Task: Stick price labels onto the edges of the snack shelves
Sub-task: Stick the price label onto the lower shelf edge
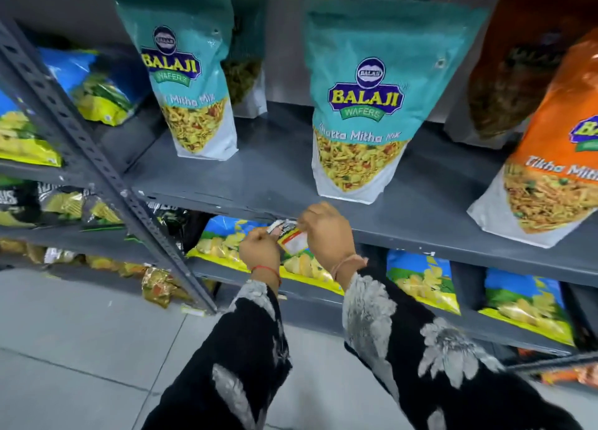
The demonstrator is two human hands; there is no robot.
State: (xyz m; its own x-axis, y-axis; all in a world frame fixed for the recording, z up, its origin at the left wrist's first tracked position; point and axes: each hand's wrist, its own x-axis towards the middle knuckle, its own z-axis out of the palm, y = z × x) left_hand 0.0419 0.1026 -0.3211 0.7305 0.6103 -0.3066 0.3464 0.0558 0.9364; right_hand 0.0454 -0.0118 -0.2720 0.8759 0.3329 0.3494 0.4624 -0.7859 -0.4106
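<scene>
Over on the far left, blue-and-yellow chip bags (94,86) are leaning behind the slotted grey upright (97,167). Next along, a teal Balaji pouch (191,83) is standing well back on the grey shelf (275,170). Now the hands, meeting just below that shelf's front edge (420,238). The left hand (260,251) is curling closed, fingertips pinching the left end of a small price label (293,240), yellow-bordered with a white panel, and what looks like a scrap of backing paper, though it is too small to be sure. The right hand (326,235) is pinching the label's upper right corner, knuckles up against the edge. The label is hanging between both hands, just under the edge. Directly above the right hand, a second teal pouch (365,106) marked Khatta Mitha Mix is standing near the front. Far right, an orange pouch (556,157) is tilting leftward.
</scene>
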